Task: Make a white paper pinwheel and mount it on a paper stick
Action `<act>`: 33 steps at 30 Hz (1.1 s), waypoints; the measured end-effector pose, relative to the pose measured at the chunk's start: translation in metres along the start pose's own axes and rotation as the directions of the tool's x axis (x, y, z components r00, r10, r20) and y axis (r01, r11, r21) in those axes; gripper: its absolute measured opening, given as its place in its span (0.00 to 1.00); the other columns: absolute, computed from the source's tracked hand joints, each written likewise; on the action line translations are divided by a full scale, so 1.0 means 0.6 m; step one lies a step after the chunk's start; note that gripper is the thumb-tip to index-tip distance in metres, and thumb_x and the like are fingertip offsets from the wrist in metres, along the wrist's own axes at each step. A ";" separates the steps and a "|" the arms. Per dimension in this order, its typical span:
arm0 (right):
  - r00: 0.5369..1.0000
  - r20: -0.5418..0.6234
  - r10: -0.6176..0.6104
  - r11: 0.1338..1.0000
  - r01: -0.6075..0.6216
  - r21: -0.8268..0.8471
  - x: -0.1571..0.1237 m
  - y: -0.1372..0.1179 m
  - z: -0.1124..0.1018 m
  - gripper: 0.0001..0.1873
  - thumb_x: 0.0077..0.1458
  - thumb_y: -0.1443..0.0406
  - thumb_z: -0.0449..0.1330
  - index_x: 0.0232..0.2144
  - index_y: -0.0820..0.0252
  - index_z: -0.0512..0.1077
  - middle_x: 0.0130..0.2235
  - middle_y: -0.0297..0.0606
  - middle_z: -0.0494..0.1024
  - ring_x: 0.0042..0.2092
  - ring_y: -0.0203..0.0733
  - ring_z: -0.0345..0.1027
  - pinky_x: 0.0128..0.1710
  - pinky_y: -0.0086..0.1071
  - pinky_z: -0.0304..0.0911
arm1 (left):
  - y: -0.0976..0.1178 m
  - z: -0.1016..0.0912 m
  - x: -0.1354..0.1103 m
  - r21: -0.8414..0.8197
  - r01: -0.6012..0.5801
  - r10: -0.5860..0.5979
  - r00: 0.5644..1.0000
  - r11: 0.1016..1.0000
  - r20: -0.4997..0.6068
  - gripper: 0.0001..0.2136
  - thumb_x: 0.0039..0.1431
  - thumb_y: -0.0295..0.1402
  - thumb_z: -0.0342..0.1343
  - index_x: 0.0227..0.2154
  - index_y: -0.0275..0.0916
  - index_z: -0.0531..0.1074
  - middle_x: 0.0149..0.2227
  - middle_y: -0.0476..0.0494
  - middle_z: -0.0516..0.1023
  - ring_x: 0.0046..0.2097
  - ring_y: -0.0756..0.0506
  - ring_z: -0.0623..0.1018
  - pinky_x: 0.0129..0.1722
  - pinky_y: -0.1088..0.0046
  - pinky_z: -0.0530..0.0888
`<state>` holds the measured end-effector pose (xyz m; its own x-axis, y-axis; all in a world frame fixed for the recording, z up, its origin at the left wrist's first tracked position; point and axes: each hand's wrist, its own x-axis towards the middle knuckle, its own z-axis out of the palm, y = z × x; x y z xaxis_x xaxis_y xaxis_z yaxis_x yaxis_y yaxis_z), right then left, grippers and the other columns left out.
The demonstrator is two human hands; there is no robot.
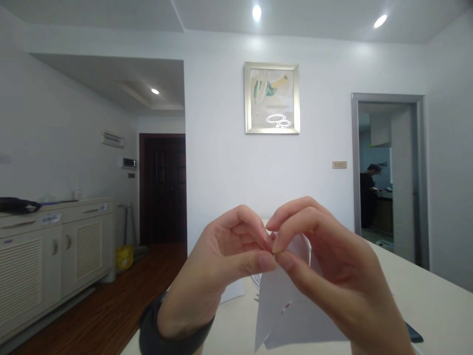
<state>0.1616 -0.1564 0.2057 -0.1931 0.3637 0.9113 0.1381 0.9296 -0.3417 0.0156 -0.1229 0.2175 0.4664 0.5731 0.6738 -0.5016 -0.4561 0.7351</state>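
Note:
My left hand [231,261] and my right hand [328,256] meet fingertip to fingertip, both closed in a pinch. Between them is the top of a folded piece of white paper [273,296], which hangs down below the fingers. A small red and white mark or bit [286,307] shows on the paper's face. Behind the right fingers a curved edge of the paper sticks up. The fingers hide the exact spot being pinched. A dark band circles my left wrist.
Below is a pale table [436,305]. Another white sheet [232,291] lies on it, left of the held paper. A dark flat object [414,333] pokes out beside my right wrist. A person [367,195] stands beyond the doorway on the right.

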 end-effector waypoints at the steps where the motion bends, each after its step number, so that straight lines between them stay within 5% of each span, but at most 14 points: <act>1: 1.000 0.007 0.002 1.000 -0.002 0.002 0.000 0.000 -0.001 0.10 0.51 0.77 0.56 0.31 0.57 0.67 0.37 0.34 0.69 0.41 0.36 0.65 0.41 0.29 0.62 | 0.001 -0.001 0.000 0.014 0.005 -0.005 1.000 1.000 -0.004 0.08 0.43 0.21 0.62 0.23 0.37 0.69 0.25 0.52 0.73 0.28 0.54 0.72 0.28 0.83 0.69; 13: 0.996 0.022 0.085 0.996 -0.085 -0.019 -0.002 -0.003 -0.009 0.07 0.54 0.71 0.56 0.35 0.54 0.66 0.39 0.34 0.71 0.42 0.38 0.66 0.43 0.34 0.62 | 0.007 -0.009 -0.015 0.268 -0.059 0.068 0.997 0.962 -0.023 0.12 0.45 0.17 0.60 0.29 0.40 0.71 0.28 0.52 0.76 0.32 0.52 0.75 0.31 0.83 0.72; 24: 0.997 0.000 0.082 0.997 -0.082 0.014 -0.004 -0.004 -0.007 0.09 0.53 0.73 0.57 0.34 0.53 0.66 0.37 0.31 0.71 0.40 0.35 0.67 0.40 0.30 0.63 | 0.003 -0.008 -0.008 0.101 -0.015 0.014 1.000 0.995 0.018 0.06 0.49 0.24 0.60 0.28 0.40 0.71 0.25 0.53 0.76 0.29 0.55 0.75 0.29 0.85 0.71; 33: 0.994 0.001 0.106 0.994 -0.106 -0.009 -0.006 -0.003 -0.009 0.11 0.52 0.73 0.57 0.35 0.52 0.66 0.37 0.31 0.71 0.40 0.36 0.67 0.41 0.31 0.62 | 0.001 -0.009 -0.008 0.074 -0.015 0.011 0.998 0.997 0.056 0.09 0.47 0.20 0.60 0.29 0.39 0.70 0.26 0.52 0.76 0.30 0.55 0.74 0.31 0.86 0.70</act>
<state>0.1671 -0.1597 0.2043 -0.1788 0.4601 0.8697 0.1669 0.8853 -0.4340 0.0091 -0.1222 0.2144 0.5014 0.5291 0.6846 -0.4529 -0.5137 0.7287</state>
